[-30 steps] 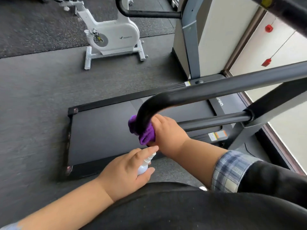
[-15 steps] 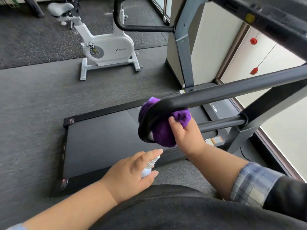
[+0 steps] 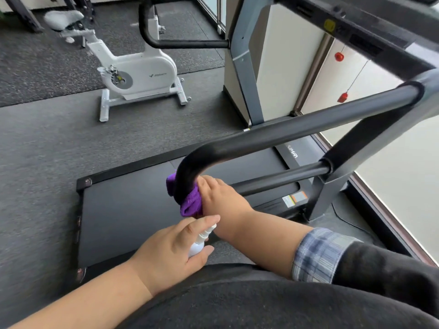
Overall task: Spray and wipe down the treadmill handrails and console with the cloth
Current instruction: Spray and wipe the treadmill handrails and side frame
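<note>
The right hand (image 3: 221,198) has its grip curled round the purple cloth (image 3: 190,203), pressing it against the curved end of the near black handrail (image 3: 273,136); the cloth wraps the bend of that handrail, purple showing on both sides of the tube; just below the handrail's bend, the left hand (image 3: 171,252) has its grip wrapped round a small white spray bottle (image 3: 200,243), forefinger laid over the nozzle top, the bottle close to the right wrist; under the handrail lies the treadmill belt (image 3: 123,214) on the grey floor (image 3: 47,143); beyond the handrail stands a white exercise bike (image 3: 142,74); the console (image 3: 356,27) runs above the handrail's far end, at upper right; a plaid cuff (image 3: 316,255) shows on the right forearm
</note>
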### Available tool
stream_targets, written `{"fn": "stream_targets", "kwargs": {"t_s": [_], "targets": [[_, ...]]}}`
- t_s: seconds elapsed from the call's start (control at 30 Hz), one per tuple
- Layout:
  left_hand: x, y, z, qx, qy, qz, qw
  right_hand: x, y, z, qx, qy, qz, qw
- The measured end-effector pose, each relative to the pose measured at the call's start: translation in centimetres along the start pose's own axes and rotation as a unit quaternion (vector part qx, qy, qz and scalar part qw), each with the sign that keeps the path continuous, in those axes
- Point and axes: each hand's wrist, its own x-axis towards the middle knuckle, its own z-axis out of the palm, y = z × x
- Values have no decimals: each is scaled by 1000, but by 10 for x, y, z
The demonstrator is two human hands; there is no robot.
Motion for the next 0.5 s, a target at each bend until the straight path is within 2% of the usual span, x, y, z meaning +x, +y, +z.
{"fn": "stream_targets", "kwargs": {"t_s": [0.23,0.5], "targets": [[18,8,21,-1,-7,-5,1000,-6,20,0,-157,-23,2,987],[54,38,51,1,-3,-47,999,-28,88,-17,-163,-19,19,986]]}}
